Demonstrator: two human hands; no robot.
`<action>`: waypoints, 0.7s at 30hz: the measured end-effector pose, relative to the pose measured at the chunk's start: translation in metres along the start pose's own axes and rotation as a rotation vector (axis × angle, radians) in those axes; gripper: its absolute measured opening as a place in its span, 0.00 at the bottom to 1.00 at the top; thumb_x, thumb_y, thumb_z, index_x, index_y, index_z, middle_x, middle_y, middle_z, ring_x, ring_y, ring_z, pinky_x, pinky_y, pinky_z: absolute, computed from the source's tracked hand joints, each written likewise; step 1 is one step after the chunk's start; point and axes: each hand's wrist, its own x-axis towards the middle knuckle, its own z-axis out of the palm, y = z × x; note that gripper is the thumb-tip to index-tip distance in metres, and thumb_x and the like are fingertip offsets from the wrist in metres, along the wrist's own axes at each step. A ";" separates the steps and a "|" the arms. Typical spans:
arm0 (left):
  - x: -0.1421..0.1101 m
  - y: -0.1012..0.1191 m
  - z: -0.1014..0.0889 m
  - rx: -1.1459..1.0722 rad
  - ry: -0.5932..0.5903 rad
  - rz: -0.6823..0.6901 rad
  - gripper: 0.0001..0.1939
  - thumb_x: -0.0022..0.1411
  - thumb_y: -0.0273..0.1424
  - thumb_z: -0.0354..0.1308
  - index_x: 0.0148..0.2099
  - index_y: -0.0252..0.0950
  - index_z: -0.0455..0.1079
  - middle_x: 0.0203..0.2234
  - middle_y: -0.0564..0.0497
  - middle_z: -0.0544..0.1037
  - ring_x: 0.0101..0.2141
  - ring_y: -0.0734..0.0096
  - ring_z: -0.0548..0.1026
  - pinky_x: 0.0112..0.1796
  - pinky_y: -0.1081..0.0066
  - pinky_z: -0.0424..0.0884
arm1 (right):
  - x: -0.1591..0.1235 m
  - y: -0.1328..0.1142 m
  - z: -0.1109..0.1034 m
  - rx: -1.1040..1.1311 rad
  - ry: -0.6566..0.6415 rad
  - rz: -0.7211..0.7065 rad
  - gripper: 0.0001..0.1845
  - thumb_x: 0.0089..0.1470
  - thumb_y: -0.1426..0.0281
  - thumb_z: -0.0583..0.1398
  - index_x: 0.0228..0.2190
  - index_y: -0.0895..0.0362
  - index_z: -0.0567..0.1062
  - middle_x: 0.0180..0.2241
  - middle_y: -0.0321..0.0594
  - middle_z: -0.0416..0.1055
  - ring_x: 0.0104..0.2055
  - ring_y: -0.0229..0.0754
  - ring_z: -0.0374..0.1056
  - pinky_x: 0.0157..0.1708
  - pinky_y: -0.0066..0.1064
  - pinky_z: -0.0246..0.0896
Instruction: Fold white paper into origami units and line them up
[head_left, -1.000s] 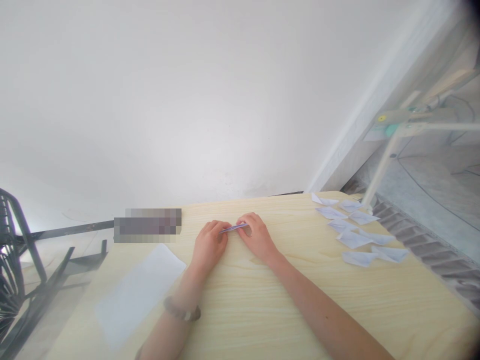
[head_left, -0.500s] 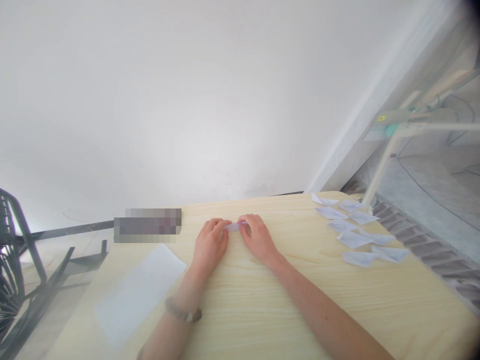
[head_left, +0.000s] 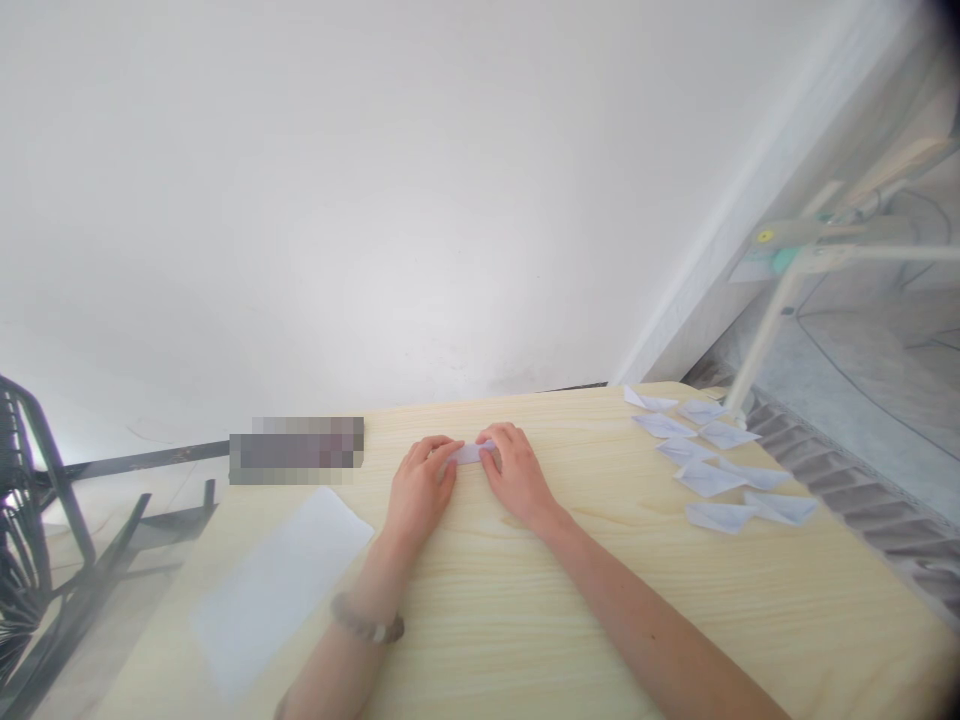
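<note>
A small strip of folded white paper (head_left: 469, 454) lies low over the table between my two hands. My left hand (head_left: 424, 482) pinches its left end, thumb below and fingers above. On the opposite end, the thumb and fingers of my right hand (head_left: 516, 470) are closed round the paper. The fingers cover both ends, so only the middle of the strip shows. Several folded white paper boats (head_left: 705, 478) stand in rows at the right side of the table.
The wooden table (head_left: 495, 620) meets a white wall (head_left: 450, 200). White paper sheets (head_left: 281, 590) lie at the left, below a blurred-out object (head_left: 296, 452). A dark chair (head_left: 45, 500) stands beyond the left edge; a pale metal frame (head_left: 772, 320) stands beyond the right.
My right fingers have shifted very slightly along the paper's end. Otherwise the hands, the paper and the boats look the same.
</note>
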 end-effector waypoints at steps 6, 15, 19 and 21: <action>0.000 0.005 -0.003 -0.044 -0.009 -0.033 0.09 0.55 0.24 0.47 0.36 0.39 0.66 0.40 0.50 0.68 0.41 0.67 0.67 0.42 0.67 0.64 | -0.001 -0.004 -0.001 0.051 0.043 -0.030 0.06 0.48 0.76 0.53 0.30 0.56 0.67 0.37 0.42 0.63 0.42 0.41 0.59 0.43 0.33 0.55; 0.002 0.007 -0.003 -0.058 -0.039 -0.007 0.09 0.57 0.26 0.47 0.38 0.39 0.66 0.34 0.50 0.72 0.38 0.68 0.68 0.41 0.67 0.64 | -0.001 0.000 0.002 0.007 0.054 0.031 0.06 0.52 0.70 0.51 0.29 0.56 0.67 0.30 0.39 0.66 0.36 0.41 0.61 0.39 0.33 0.56; 0.001 0.005 -0.002 -0.036 -0.054 -0.045 0.08 0.57 0.28 0.47 0.39 0.40 0.66 0.34 0.51 0.73 0.37 0.68 0.70 0.39 0.68 0.65 | -0.001 0.001 0.003 -0.044 0.075 0.070 0.06 0.52 0.70 0.51 0.30 0.56 0.67 0.30 0.39 0.67 0.36 0.41 0.60 0.38 0.33 0.56; 0.001 0.005 -0.002 0.012 -0.027 -0.080 0.08 0.57 0.31 0.48 0.38 0.40 0.66 0.34 0.52 0.73 0.37 0.68 0.70 0.38 0.68 0.65 | -0.002 0.000 0.002 -0.077 0.086 0.079 0.06 0.52 0.70 0.50 0.30 0.57 0.67 0.30 0.40 0.66 0.36 0.41 0.60 0.39 0.33 0.55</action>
